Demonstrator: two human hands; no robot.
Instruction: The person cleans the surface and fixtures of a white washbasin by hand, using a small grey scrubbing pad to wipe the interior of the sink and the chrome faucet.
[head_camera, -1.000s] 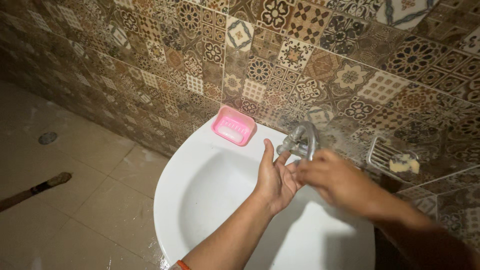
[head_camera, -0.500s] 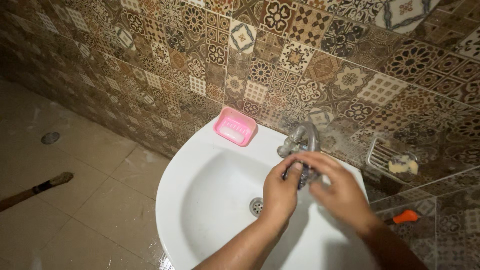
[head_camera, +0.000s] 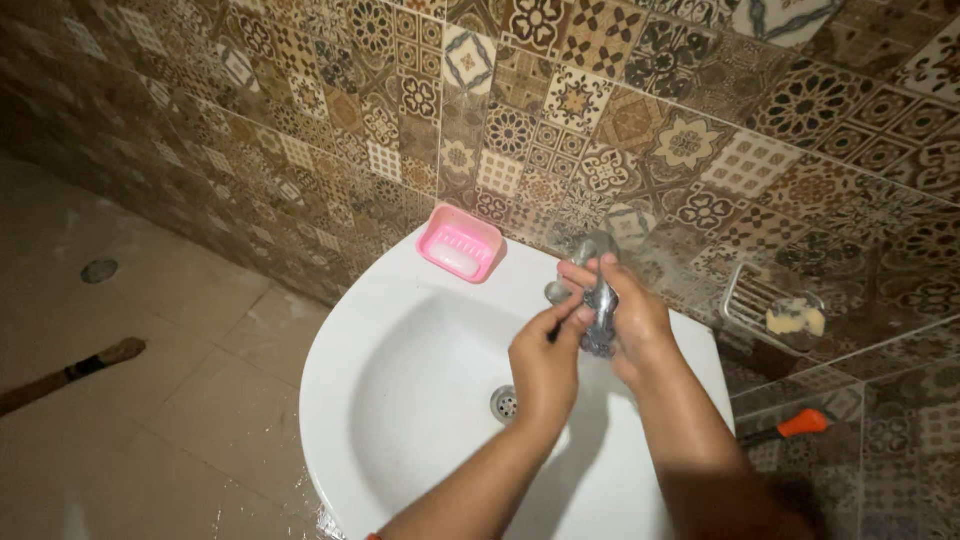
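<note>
Your right hand (head_camera: 632, 318) is wrapped around the metal tap (head_camera: 598, 292), its fingers curled over the top and spout from the right side, so it is closed on the fixture. Your left hand (head_camera: 546, 362) sits just below and to the left of it, loosely curled with the thumb and fingertips reaching up toward the underside of the spout; whether it actually grips the metal or only touches the other hand cannot be told from this angle. Both of your forearms come up from the lower edge of the view and meet over the back of the basin.

You are standing at a white sink (head_camera: 400, 300), round-fronted, with the tap mounted at its rear rim against the wall. Its drain (head_camera: 505, 402) shows in the bowl, just left of your left wrist. 1 pink soap dish (head_camera: 461, 245) rests on the rim to the left of the tap, with a pale bar of soap inside. To the right, a wire rack (head_camera: 775, 305) is fixed to the patterned tile wall (head_camera: 300, 120) and carries a yellowish lump of soap (head_camera: 796, 318). Lower right, near your right forearm, lies a tool with an orange handle (head_camera: 805, 422). On the tiled floor at the far left you can see a dark stick-like handle (head_camera: 70, 372) and a round floor drain (head_camera: 99, 270).
</note>
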